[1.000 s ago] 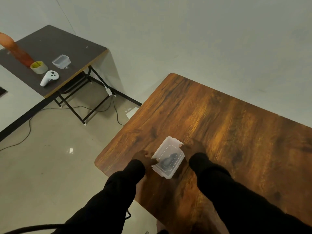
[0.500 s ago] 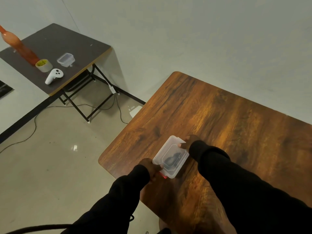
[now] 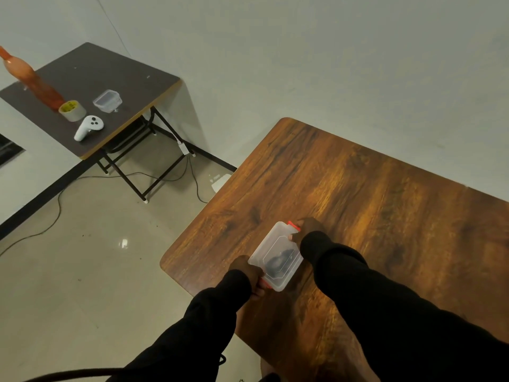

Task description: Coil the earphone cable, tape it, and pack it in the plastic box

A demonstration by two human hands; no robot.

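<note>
A clear plastic box (image 3: pixel 275 256) with its lid on lies near the left corner of the brown wooden table (image 3: pixel 371 205). Through the lid shows a dark coiled earphone cable (image 3: pixel 278 260). The box has red clips at its two short ends. My left hand (image 3: pixel 248 271) grips the near end at its red clip (image 3: pixel 263 283). My right hand (image 3: pixel 307 230) presses on the far end beside the other red clip (image 3: pixel 293 226). Both sleeves are black.
A small dark side table (image 3: pixel 132 86) stands at the far left with a tape roll (image 3: pixel 72 110), a second clear box (image 3: pixel 108 100), a white controller (image 3: pixel 88 127) and an orange bottle (image 3: pixel 33 78). Cables run over the tiled floor (image 3: pixel 91 244).
Both hands have shifted to the box's short ends, and the red clips now show there. The view has swung slightly, so the side table sits more to the right.
</note>
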